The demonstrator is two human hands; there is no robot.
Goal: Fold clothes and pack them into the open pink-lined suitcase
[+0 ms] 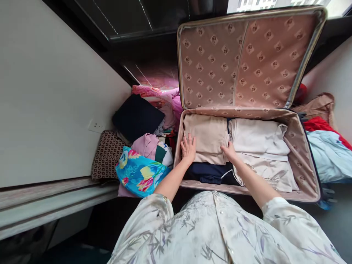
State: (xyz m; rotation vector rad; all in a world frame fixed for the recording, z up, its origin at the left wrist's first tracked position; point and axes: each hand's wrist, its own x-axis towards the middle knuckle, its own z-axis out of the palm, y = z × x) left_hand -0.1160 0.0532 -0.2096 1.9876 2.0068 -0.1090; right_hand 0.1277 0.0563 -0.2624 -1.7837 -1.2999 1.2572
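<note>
Two hands press a folded tan cloth (205, 137) in the suitcase (301, 154). Left hand (188, 148) lies flat, fingers apart — right hand (228, 151) pinches the cloth's edge. No words to read.

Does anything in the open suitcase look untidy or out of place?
Mostly neat. Only the white garment on the right of the suitcase lies rumpled, its edges askew. The beige stack under both hands, left and right, is folded flat.

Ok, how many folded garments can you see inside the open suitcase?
4, though more may lie beneath. A beige one at the left under both hands, a navy one below it toward the front, a cream one at the right, another cream one beneath that.
</note>
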